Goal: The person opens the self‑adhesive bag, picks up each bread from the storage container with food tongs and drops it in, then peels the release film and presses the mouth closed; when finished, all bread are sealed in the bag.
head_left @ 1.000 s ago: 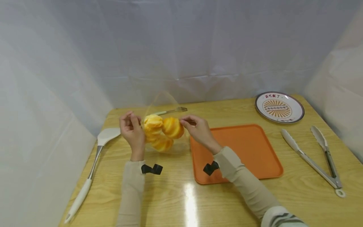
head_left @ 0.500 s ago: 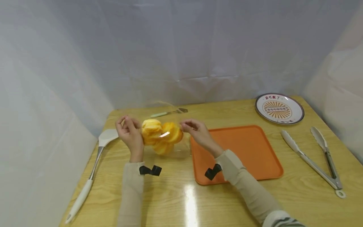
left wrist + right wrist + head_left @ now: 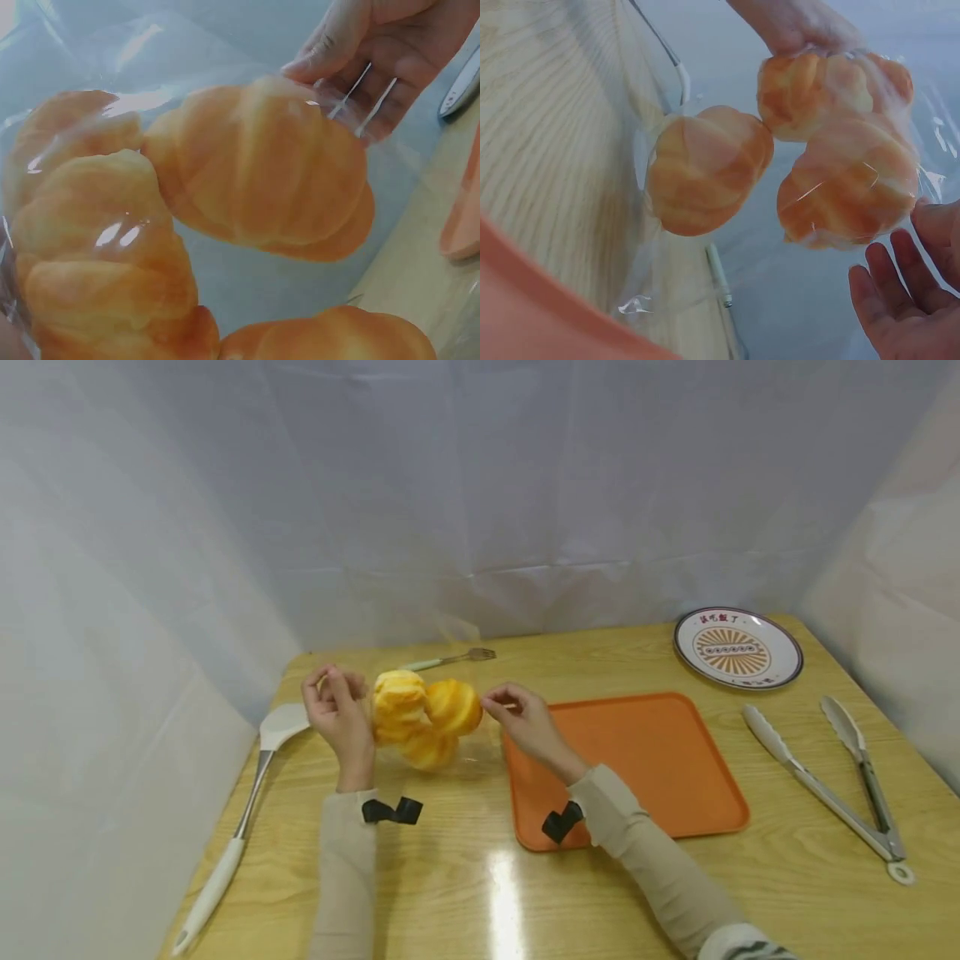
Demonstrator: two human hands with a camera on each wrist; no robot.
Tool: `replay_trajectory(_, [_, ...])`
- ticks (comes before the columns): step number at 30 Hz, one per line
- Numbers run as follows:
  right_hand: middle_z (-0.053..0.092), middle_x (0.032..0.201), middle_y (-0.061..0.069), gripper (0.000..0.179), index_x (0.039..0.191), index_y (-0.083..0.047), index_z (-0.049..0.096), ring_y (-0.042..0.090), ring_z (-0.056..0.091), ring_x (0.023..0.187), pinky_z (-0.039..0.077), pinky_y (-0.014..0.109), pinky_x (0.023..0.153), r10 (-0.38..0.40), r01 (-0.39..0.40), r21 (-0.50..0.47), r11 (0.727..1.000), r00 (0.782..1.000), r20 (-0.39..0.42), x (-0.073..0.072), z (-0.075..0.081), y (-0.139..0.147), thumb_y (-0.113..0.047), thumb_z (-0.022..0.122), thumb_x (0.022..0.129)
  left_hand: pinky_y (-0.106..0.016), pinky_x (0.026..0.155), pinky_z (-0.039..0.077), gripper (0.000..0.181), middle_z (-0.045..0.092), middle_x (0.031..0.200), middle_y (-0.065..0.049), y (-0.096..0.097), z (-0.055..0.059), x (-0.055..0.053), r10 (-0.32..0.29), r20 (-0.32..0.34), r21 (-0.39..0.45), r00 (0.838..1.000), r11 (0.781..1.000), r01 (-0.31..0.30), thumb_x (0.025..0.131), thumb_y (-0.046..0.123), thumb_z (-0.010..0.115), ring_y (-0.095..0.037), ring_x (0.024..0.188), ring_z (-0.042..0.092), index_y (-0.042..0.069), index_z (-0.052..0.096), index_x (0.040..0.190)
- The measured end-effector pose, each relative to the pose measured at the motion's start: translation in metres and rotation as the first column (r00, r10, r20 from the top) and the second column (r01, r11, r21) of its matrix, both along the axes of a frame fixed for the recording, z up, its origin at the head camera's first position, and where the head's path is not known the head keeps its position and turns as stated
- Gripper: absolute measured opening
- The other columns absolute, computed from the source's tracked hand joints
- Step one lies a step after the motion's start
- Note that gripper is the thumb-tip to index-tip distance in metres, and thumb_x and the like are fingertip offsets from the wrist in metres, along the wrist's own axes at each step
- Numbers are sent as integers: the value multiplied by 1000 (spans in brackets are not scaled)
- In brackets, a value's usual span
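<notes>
A clear plastic bag with croissant-like bread rolls inside hangs between my two hands, above the table. On its left side my left hand grips the film, with a roll close against it. My right hand pinches the bag's right side between thumb and fingers, beside the rightmost roll. In the right wrist view, the rolls show through shiny film, and the right hand's other fingers are spread loosely. The fingertips of the left hand are partly hidden there.
An orange tray lies right of the bag. Farther right are metal tongs, spread apart, and a patterned plate stands behind. A fork lies behind the bag. At the left is a white-headed spatula. White sheeting encloses the table.
Both hands have shifted slightly, the left one a little leftward. The bag's loose upper film dipped, then rose again, and the rolls sway a little within it.
</notes>
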State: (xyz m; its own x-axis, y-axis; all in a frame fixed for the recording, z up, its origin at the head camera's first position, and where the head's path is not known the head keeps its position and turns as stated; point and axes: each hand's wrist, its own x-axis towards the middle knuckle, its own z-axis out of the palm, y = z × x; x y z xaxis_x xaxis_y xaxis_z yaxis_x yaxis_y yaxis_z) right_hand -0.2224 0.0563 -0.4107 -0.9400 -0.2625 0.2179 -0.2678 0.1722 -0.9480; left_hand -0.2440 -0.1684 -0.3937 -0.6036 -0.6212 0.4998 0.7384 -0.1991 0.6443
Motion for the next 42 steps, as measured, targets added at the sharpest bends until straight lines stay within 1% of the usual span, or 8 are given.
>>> replay_trajectory(5, [69,108,13,20,105,-4,70,28,67,98,56,34,87,-22,23,7,1000,999,-44,0,11,-4,-21,64,95,-20,66,49,4,63,71,5,-2,6,1,1,28,-78,1000,997,1,97,12,60,-6,65,58,10,62,95])
replay_trajectory(10, [70,109,14,18,100,-3,73,33,67,99,58,32,85,-47,49,20,999,996,-75,-4,7,-6,-18,66,93,-17,68,49,5,63,77,7,0,-3,2,-24,63,-127,998,991,32,97,11,61,-4,69,59,13,65,94])
replay_trajectory(18, [58,128,25,17,102,11,60,35,58,120,51,44,99,-14,28,-179,983,997,81,-5,-6,-5,-5,59,96,-22,74,49,19,62,78,3,-3,-20,7,-87,24,-114,996,989,89,100,22,57,-8,74,59,6,58,111])
replay_trajectory(21, [57,128,25,17,103,12,58,35,57,119,52,43,98,4,20,-212,977,994,110,-3,-8,-4,-4,57,97,-22,78,47,19,63,80,4,-7,-31,14,-85,101,-160,991,982,101,103,19,48,-8,78,58,7,60,111])
replay_trajectory(27, [60,127,22,18,103,9,62,33,58,118,53,39,97,-22,38,-171,985,995,96,-2,-9,-3,-7,60,96,-14,72,44,23,63,83,12,-11,-51,25,-23,267,-236,963,968,88,101,7,48,-1,77,54,14,62,85])
replay_trajectory(31, [63,125,19,18,102,5,65,30,60,114,53,39,96,-52,60,-121,991,996,69,-2,-12,-4,-11,62,95,-12,69,43,17,59,82,12,-5,-53,23,-1,223,-212,975,976,49,100,9,53,-1,75,51,14,60,85])
replay_trajectory(37, [61,124,24,17,105,10,63,35,61,112,56,42,90,18,-8,-157,987,998,61,2,-15,-7,-4,60,95,-15,73,45,17,57,84,7,9,-47,17,43,186,-80,982,996,-29,99,28,54,-3,80,53,17,54,86])
replay_trajectory(42, [61,124,24,17,106,8,62,43,61,111,55,44,92,52,-47,-117,992,998,46,5,-17,-9,-5,59,97,-14,60,42,19,54,82,6,19,-36,15,-20,174,64,985,998,9,100,28,48,-2,69,49,15,52,87])
